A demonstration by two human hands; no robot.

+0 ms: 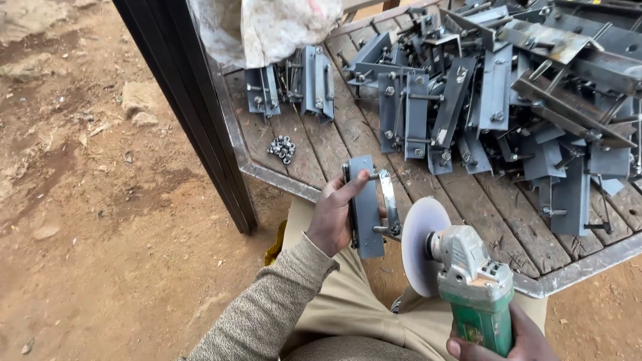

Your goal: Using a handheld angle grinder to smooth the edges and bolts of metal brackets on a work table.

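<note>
Above the lap, left hand (332, 217) fingers around one grey bracket (365, 207), right hand (518, 337) fingers gripping one green grinder (475, 287).

Left hand (334, 217): raised in front of the body, fingers curled shut in a grip, thumb (354, 182) stretched up along the front. Left forearm in a knit sleeve, running up from lower left, wrist slightly bent. Right hand (518, 341): low at the bottom edge, fingers wrapped closed, only partly in view. Right arm out of view. Hands apart, not touching.
</note>
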